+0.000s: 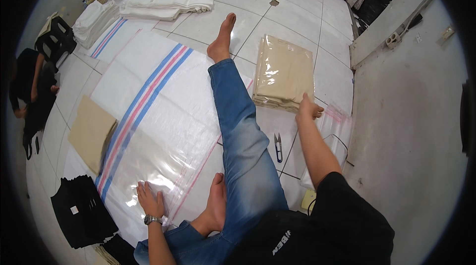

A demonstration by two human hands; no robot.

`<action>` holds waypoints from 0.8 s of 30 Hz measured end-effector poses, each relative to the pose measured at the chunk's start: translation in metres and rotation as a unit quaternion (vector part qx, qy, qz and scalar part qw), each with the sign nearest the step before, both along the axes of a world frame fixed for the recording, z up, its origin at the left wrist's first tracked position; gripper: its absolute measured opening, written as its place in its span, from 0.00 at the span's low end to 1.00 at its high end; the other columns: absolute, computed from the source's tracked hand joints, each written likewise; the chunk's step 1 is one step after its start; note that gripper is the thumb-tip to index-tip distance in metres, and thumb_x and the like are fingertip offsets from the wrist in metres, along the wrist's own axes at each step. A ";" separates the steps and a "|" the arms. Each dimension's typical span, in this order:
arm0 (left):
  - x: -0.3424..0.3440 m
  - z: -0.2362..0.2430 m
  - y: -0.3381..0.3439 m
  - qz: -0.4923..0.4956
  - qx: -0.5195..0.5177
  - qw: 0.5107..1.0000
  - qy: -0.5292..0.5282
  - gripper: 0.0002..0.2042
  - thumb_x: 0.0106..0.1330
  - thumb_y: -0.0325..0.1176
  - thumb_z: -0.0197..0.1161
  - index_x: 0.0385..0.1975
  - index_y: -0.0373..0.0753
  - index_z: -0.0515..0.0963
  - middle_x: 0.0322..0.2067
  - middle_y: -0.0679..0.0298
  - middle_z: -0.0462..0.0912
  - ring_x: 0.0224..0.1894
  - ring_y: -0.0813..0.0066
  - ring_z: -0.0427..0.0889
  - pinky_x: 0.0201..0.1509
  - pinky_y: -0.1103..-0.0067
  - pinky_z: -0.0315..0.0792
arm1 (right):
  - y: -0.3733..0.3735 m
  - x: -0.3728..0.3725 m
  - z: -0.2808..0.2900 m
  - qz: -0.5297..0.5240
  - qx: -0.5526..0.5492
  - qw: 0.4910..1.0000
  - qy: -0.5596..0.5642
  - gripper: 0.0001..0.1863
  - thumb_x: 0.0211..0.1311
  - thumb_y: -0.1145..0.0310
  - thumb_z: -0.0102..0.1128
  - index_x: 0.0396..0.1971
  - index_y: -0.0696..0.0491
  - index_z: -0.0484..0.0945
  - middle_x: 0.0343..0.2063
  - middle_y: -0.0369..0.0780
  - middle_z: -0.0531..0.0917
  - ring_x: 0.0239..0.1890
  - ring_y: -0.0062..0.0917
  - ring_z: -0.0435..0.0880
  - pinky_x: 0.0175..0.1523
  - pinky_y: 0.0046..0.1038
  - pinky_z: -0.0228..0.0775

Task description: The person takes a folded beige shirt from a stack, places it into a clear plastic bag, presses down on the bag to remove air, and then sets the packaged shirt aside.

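I sit on the floor with one leg in blue jeans stretched out. My left hand [150, 199], with a wristwatch, lies flat and spread on a clear plastic bag [163, 166] that rests on a white woven sheet with blue and pink stripes [148, 91]. My right hand [308, 109] reaches to the near edge of a stack of beige folded cloth in clear plastic [283, 72], touching its corner. Beside that hand lies a pile of empty clear bags with pink edges [333, 131].
Small thread snips [278, 146] lie on the tiles by my knee. A beige folded cloth [90, 132] and black garments [82, 210] lie at the left. White folded cloth stacks [163, 2] sit further off. A person [29, 91] sits at far left. A wall [411, 116] is on the right.
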State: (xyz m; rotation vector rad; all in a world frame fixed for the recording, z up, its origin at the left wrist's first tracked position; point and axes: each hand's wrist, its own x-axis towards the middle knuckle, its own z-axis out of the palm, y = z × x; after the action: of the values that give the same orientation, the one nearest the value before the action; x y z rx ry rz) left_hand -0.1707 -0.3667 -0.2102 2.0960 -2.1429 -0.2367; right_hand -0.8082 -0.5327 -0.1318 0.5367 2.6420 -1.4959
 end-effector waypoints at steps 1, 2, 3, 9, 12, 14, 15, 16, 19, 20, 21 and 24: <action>0.000 0.000 -0.001 -0.001 -0.003 1.000 -0.002 0.35 0.62 0.44 0.63 0.66 0.31 0.62 0.66 0.36 0.59 0.69 0.38 0.56 0.73 0.55 0.51 | 0.009 0.001 -0.007 0.108 0.085 0.985 0.105 0.42 0.59 0.58 0.65 0.71 0.52 0.57 0.68 0.50 0.61 0.72 0.43 0.54 0.71 0.49 0.51; -0.001 0.000 -0.001 -0.002 -0.005 1.000 -0.003 0.35 0.62 0.45 0.63 0.66 0.31 0.62 0.66 0.36 0.59 0.69 0.38 0.56 0.73 0.55 0.51 | 0.015 -0.001 -0.016 0.212 0.167 0.940 0.207 0.42 0.60 0.53 0.63 0.71 0.51 0.57 0.69 0.50 0.59 0.73 0.43 0.51 0.71 0.51 0.49; -0.005 -0.003 -0.002 -0.008 -0.005 1.000 -0.002 0.36 0.62 0.45 0.63 0.66 0.31 0.62 0.66 0.36 0.59 0.69 0.38 0.56 0.73 0.55 0.51 | 0.022 -0.007 -0.023 0.307 0.249 0.867 0.303 0.42 0.61 0.48 0.61 0.71 0.49 0.57 0.71 0.50 0.57 0.75 0.43 0.47 0.72 0.53 0.46; -0.011 -0.012 0.000 -0.008 -0.016 1.000 0.003 0.36 0.63 0.47 0.63 0.66 0.30 0.62 0.66 0.36 0.60 0.69 0.37 0.57 0.73 0.56 0.52 | 0.002 -0.033 -0.046 0.472 0.344 0.775 0.241 0.38 0.64 0.38 0.47 0.71 0.40 0.60 0.71 0.49 0.57 0.75 0.43 0.49 0.74 0.53 0.38; 0.005 -0.006 -0.002 0.045 0.013 0.997 0.059 0.35 0.58 0.42 0.63 0.63 0.28 0.64 0.67 0.37 0.58 0.70 0.41 0.55 0.74 0.55 0.49 | -0.011 -0.028 -0.061 0.485 0.356 0.748 0.281 0.38 0.65 0.38 0.48 0.70 0.42 0.61 0.71 0.48 0.57 0.75 0.42 0.49 0.74 0.52 0.38; -0.006 0.004 -0.015 0.051 -0.020 0.992 0.113 0.31 0.60 0.39 0.64 0.61 0.29 0.68 0.65 0.39 0.62 0.69 0.42 0.58 0.73 0.56 0.52 | -0.003 -0.045 -0.060 0.463 0.262 0.737 0.418 0.33 0.66 0.46 0.54 0.64 0.53 0.69 0.65 0.49 0.69 0.69 0.47 0.60 0.71 0.48 0.51; -0.007 0.013 -0.022 0.045 -0.050 0.993 0.094 0.28 0.61 0.39 0.64 0.60 0.31 0.70 0.65 0.41 0.64 0.68 0.43 0.60 0.72 0.57 0.54 | -0.008 -0.053 -0.059 0.447 0.300 0.707 0.460 0.32 0.66 0.49 0.56 0.63 0.56 0.69 0.64 0.50 0.69 0.67 0.48 0.63 0.69 0.46 0.55; -0.002 0.027 -0.029 0.055 -0.092 0.988 0.107 0.26 0.62 0.41 0.64 0.58 0.35 0.72 0.64 0.43 0.66 0.67 0.44 0.62 0.71 0.58 0.56 | -0.018 -0.049 -0.052 0.480 0.219 0.700 0.481 0.33 0.66 0.52 0.57 0.64 0.58 0.66 0.64 0.50 0.69 0.68 0.46 0.63 0.71 0.46 0.49; 0.037 0.062 -0.037 0.108 -0.134 0.980 0.104 0.17 0.61 0.36 0.65 0.49 0.38 0.78 0.54 0.52 0.77 0.60 0.52 0.71 0.63 0.63 0.66 | -0.040 0.089 0.006 0.619 -0.038 0.645 0.447 0.26 0.65 0.63 0.61 0.59 0.59 0.71 0.57 0.50 0.76 0.61 0.45 0.72 0.65 0.40 0.62; 0.055 0.063 -0.041 0.141 -0.129 0.977 0.094 0.17 0.60 0.36 0.65 0.48 0.38 0.78 0.52 0.52 0.78 0.59 0.53 0.73 0.62 0.64 0.68 | -0.056 0.138 0.021 0.677 -0.088 0.622 0.385 0.24 0.65 0.65 0.61 0.58 0.60 0.72 0.55 0.50 0.77 0.59 0.44 0.74 0.64 0.38 0.64; 0.074 0.065 -0.046 0.167 -0.122 0.974 0.088 0.17 0.60 0.36 0.65 0.48 0.38 0.79 0.50 0.53 0.80 0.57 0.55 0.75 0.61 0.65 0.69 | -0.067 0.187 0.031 0.726 -0.130 0.595 0.319 0.22 0.65 0.68 0.62 0.56 0.60 0.74 0.53 0.50 0.79 0.57 0.43 0.76 0.62 0.37 0.67; 0.124 0.062 -0.068 0.206 -0.155 0.964 0.066 0.15 0.61 0.35 0.65 0.45 0.37 0.80 0.44 0.53 0.83 0.51 0.56 0.80 0.57 0.68 0.73 | -0.094 0.316 0.036 0.847 -0.130 0.437 0.274 0.16 0.62 0.72 0.63 0.49 0.58 0.79 0.43 0.46 0.84 0.42 0.32 0.85 0.49 0.31 0.76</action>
State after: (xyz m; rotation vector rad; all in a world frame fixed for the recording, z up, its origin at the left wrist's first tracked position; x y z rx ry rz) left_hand -0.0466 -0.4348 -0.1478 2.1984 -1.5077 0.0062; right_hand -0.4925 -0.6270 -0.0958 -2.1830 1.2971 -0.9609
